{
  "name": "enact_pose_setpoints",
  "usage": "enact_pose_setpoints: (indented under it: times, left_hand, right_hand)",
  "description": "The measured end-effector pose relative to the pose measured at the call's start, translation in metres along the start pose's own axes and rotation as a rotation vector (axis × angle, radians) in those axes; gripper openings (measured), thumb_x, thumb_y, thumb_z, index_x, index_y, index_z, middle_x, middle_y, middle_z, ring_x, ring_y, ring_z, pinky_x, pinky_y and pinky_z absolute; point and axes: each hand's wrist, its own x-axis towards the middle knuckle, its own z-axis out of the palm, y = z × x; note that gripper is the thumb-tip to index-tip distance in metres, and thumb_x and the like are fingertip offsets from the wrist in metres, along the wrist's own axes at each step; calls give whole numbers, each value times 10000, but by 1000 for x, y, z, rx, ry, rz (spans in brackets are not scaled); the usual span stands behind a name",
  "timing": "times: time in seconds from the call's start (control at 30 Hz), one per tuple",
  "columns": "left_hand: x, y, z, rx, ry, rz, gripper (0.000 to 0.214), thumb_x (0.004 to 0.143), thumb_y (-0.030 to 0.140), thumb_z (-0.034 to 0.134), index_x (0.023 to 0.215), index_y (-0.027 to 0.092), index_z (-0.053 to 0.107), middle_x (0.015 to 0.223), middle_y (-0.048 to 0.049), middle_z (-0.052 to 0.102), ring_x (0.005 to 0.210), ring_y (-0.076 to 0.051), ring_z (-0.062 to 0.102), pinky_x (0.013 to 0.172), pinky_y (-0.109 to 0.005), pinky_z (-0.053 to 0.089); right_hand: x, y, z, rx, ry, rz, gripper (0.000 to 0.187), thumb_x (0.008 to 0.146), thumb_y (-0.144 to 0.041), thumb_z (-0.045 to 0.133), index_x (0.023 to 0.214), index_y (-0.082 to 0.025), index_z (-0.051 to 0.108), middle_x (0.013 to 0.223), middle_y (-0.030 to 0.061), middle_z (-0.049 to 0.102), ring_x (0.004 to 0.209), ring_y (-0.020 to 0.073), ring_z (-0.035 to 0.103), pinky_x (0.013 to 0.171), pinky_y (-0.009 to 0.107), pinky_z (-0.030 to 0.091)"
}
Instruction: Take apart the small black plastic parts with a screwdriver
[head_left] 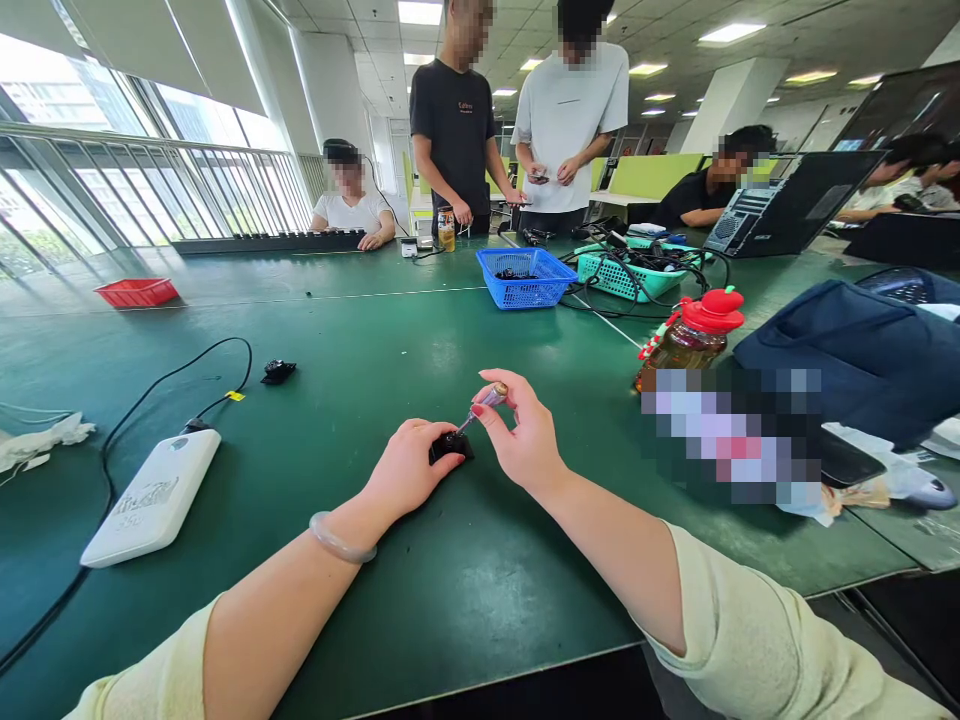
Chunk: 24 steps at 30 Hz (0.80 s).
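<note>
your left hand point(409, 462) clamps a small black part point(451, 446) on the smooth green bench point(337, 330). your right hand point(517, 430) pinches a slim, shiny screwdriver point(484, 402), tip down on the part. farther back, a blue mesh basket point(525, 290) holds something dark; a teal basket point(600, 272) holds black cables point(645, 262).

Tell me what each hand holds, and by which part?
The left hand pins a small black part by its side; the right hand pinches a small screwdriver by its handle.
</note>
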Motion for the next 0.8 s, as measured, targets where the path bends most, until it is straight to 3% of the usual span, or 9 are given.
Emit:
enact_pose_setpoints:
  times: [0.13, 0.47, 0.8]
  left_hand:
    - [0, 0, 0, 2, -8, -11, 322, 880, 305, 705, 1185, 206, 732, 1163, -96, 736, 1193, -303, 608, 1060, -477, 493]
    - [0, -4, 2, 7, 11, -6, 296, 866, 293, 714, 1152, 225, 748, 1158, -92, 742, 1219, -309, 600, 1064, -481, 498]
    - [1, -4, 1, -6, 17, 14, 263, 857, 288, 711, 1110, 236, 756, 1111, -75, 754, 1170, -303, 615, 1035, -485, 511]
  right_hand:
    - [0, 2, 1, 15, 21, 35, 248, 929, -267, 634, 1173, -279, 594, 917, 5, 746, 829, 165, 720, 846, 360, 600]
    - [-2, -7, -2, -46, 98, -126, 240, 951, -200, 602, 1172, -280, 555, 909, 5, 737, 818, 167, 714, 823, 366, 598]
    - [-1, -7, -2, -106, 29, -192, 282, 937, -165, 605, 1190, -267, 535, 878, -6, 710, 779, 145, 697, 799, 322, 599]
